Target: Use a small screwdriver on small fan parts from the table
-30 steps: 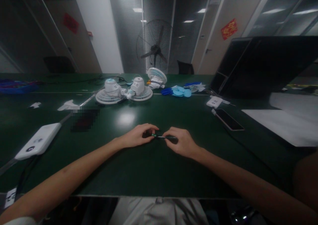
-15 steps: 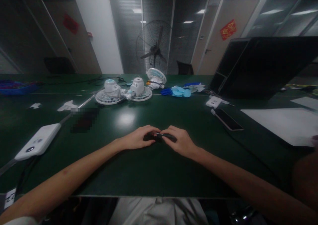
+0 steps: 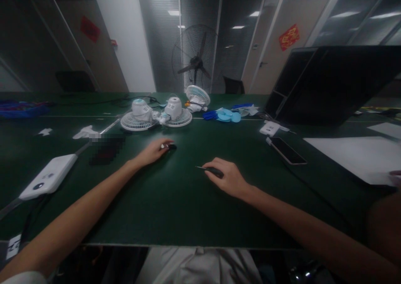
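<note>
My right hand (image 3: 230, 177) is closed round the black handle of a small screwdriver (image 3: 214, 171). Its thin metal shaft points left, just above the green table. Further left and farther from me, my left hand (image 3: 155, 151) has its fingers curled over a small black object (image 3: 172, 146) at the table top. What kind of object it is cannot be made out, and the fingers hide part of it. Beyond that hand, two white fans (image 3: 139, 121) lie face down side by side.
A third white fan (image 3: 197, 98) and light-blue fan blades (image 3: 228, 115) are at the back. A phone (image 3: 288, 150), white paper (image 3: 354, 154) and a large black monitor (image 3: 338, 83) occupy the right. A white power bank (image 3: 48, 177) is at left; another person's arm (image 3: 385, 225) shows at right.
My left hand has moved away from my right, to the left and farther from me, with the black object. My right hand has stayed put, and the screwdriver shaft is now exposed.
</note>
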The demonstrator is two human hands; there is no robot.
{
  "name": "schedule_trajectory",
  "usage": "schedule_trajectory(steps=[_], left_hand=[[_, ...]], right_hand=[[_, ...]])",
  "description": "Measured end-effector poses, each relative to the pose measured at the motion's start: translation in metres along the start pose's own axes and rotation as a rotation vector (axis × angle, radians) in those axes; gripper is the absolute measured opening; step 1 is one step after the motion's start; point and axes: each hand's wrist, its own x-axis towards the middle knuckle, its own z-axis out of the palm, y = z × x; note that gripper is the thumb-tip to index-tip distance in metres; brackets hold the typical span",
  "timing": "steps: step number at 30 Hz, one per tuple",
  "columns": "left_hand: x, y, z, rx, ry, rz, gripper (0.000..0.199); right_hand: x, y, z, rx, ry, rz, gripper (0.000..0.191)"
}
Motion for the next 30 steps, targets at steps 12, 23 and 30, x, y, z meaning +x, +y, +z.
schedule_trajectory(steps=[12, 23, 30], left_hand=[[-0.011, -0.089, -0.044, 0.089, 0.225, -0.256, 0.053], [-0.022, -0.086, -0.077, 0.009, 0.074, -0.394, 0.049], [-0.021, -0.082, -0.078, 0.053, 0.068, -0.335, 0.044]], right_hand=[[-0.002, -0.001, 0.000, 0.012, -0.012, 0.000, 0.021], [-0.001, -0.002, -0.001, 0.014, -0.017, 0.003, 0.020], [-0.001, -0.001, 0.000, 0.007, -0.025, -0.002, 0.020]])
